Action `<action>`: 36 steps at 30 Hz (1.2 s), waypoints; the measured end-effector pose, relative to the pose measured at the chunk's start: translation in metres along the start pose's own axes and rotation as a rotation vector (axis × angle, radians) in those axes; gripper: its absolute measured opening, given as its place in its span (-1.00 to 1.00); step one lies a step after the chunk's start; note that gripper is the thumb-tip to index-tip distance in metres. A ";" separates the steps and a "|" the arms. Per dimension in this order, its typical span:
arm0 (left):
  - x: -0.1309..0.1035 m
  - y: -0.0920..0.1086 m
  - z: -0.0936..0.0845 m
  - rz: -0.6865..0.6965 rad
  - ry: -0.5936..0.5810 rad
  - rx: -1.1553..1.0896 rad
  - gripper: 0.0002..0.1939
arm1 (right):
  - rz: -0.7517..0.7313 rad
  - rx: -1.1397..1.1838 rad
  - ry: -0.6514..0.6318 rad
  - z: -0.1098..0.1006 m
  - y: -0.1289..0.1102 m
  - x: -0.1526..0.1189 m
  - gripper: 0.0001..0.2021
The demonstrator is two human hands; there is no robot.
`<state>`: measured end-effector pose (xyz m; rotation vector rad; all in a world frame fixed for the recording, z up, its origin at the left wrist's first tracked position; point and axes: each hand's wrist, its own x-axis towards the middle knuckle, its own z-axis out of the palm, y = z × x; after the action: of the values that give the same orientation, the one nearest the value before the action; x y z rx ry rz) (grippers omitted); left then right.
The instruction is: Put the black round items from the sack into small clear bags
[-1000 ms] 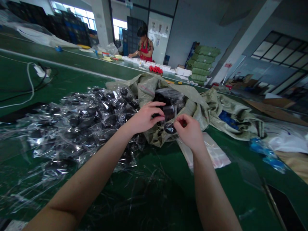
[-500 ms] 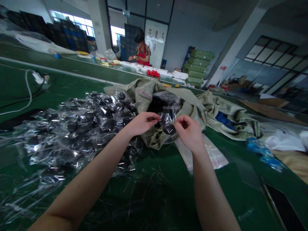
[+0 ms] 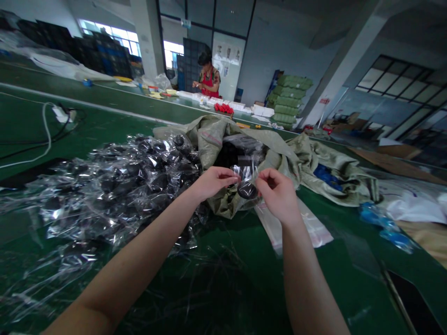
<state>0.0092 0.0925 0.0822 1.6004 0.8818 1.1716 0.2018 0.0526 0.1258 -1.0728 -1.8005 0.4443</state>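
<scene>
Between my hands hangs a clear plastic bag (image 3: pixel 247 173) with a round black item (image 3: pixel 247 190) low inside it. The fingers of my left hand (image 3: pixel 217 181) are pinched at the bag's left edge. My right hand (image 3: pixel 277 190) grips its right edge between thumb and forefinger. Right behind the bag lies an open woven sack (image 3: pixel 213 132), dark inside. Left of my hands spreads a big heap of black items in clear bags (image 3: pixel 139 181). Flat clear bags (image 3: pixel 310 223) lie partly under my right forearm.
A phone (image 3: pixel 412 298) lies at the right front. Further right are a second woven sack (image 3: pixel 349 186) and blue wrapped items (image 3: pixel 387 228). A power strip (image 3: pixel 64 113) with cables sits at the left. Across the table, a person in a red apron (image 3: pixel 210 83) works.
My left hand has moved right and closed in on the bag's left edge. The bag is now held from both sides. The view has shifted slightly.
</scene>
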 end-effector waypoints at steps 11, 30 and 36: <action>-0.002 0.006 0.001 0.076 -0.055 0.018 -0.72 | 0.028 0.077 -0.005 -0.002 0.001 0.000 -0.92; -0.003 0.013 0.006 0.271 0.258 0.075 -0.79 | -0.103 -0.011 0.060 -0.003 0.008 0.002 -0.89; -0.001 0.011 0.004 0.295 0.324 0.025 -0.84 | -0.055 0.061 0.084 -0.004 0.019 0.005 -0.92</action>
<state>0.0127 0.0869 0.0919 1.6243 0.8838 1.6678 0.2136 0.0667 0.1172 -0.9834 -1.7272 0.4119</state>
